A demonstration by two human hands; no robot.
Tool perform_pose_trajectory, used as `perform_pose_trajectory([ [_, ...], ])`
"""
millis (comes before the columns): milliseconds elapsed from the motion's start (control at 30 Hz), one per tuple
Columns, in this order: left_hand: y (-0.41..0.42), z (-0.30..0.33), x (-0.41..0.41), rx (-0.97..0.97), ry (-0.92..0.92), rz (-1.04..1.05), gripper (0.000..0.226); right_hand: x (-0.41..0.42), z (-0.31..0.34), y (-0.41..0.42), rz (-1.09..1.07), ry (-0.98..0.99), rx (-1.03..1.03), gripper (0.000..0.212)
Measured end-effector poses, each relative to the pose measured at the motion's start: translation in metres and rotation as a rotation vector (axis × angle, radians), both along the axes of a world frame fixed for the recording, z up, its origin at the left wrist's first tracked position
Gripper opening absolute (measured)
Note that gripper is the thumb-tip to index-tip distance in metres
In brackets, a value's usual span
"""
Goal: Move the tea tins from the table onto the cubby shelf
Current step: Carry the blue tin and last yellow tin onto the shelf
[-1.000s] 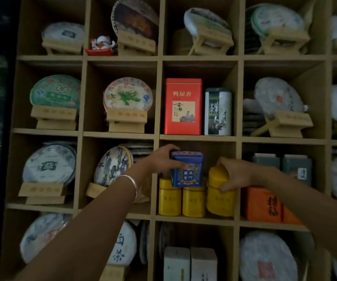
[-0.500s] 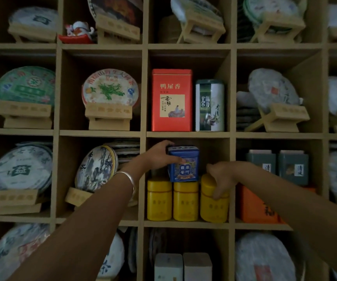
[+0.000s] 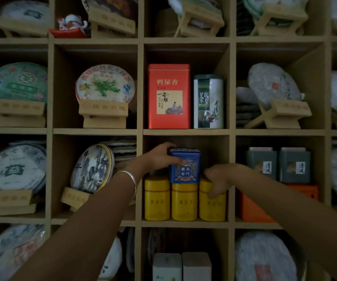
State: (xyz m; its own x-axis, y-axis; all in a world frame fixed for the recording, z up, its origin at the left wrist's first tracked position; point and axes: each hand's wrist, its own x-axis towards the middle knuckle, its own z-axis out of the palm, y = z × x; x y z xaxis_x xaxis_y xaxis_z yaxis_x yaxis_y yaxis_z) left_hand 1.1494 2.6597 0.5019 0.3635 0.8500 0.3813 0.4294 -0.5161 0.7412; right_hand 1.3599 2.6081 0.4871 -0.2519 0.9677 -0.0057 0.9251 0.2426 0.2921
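A blue square tea tin (image 3: 185, 166) stands on top of three yellow tins in the middle cubby of the wooden shelf (image 3: 186, 132). My left hand (image 3: 157, 158) grips the blue tin from its left side, thumb across its front. My right hand (image 3: 219, 178) holds the top of the right yellow tin (image 3: 212, 205), with the thumb down its front. The middle yellow tin (image 3: 184, 202) and left yellow tin (image 3: 157, 199) stand beside it in a row.
A red tin (image 3: 169, 96) and a green-white canister (image 3: 208, 101) fill the cubby above. Two grey-green tins (image 3: 278, 164) on an orange box (image 3: 250, 207) sit to the right. Round tea cakes on wooden stands (image 3: 102, 110) occupy the other cubbies. White boxes (image 3: 181, 266) stand below.
The camera has come closer to the shelf. My left hand has set the blue tin lower onto the yellow tins. My right hand stays on the right yellow tin.
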Motion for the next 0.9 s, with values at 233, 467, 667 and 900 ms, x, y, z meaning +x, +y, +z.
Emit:
perform_pose_trajectory([
  [233, 0.002, -0.003, 0.003, 0.007, -0.001, 0.003, 0.076, 0.002, -0.006, -0.001, 0.025, 0.065, 0.037, 0.059],
  [467, 0.006, -0.003, 0.002, -0.02, -0.038, -0.022, 0.08, 0.001, 0.006, 0.003, 0.145, 0.684, 0.199, 0.053],
  [667, 0.007, -0.003, 0.0, -0.037, -0.094, -0.022, 0.051, -0.007, 0.006, 0.022, 0.13, 0.997, 0.158, 0.033],
  [900, 0.005, -0.006, 0.001, -0.102, -0.156, -0.024, 0.03, -0.003, 0.004, 0.035, 0.135, 1.054, 0.138, 0.043],
])
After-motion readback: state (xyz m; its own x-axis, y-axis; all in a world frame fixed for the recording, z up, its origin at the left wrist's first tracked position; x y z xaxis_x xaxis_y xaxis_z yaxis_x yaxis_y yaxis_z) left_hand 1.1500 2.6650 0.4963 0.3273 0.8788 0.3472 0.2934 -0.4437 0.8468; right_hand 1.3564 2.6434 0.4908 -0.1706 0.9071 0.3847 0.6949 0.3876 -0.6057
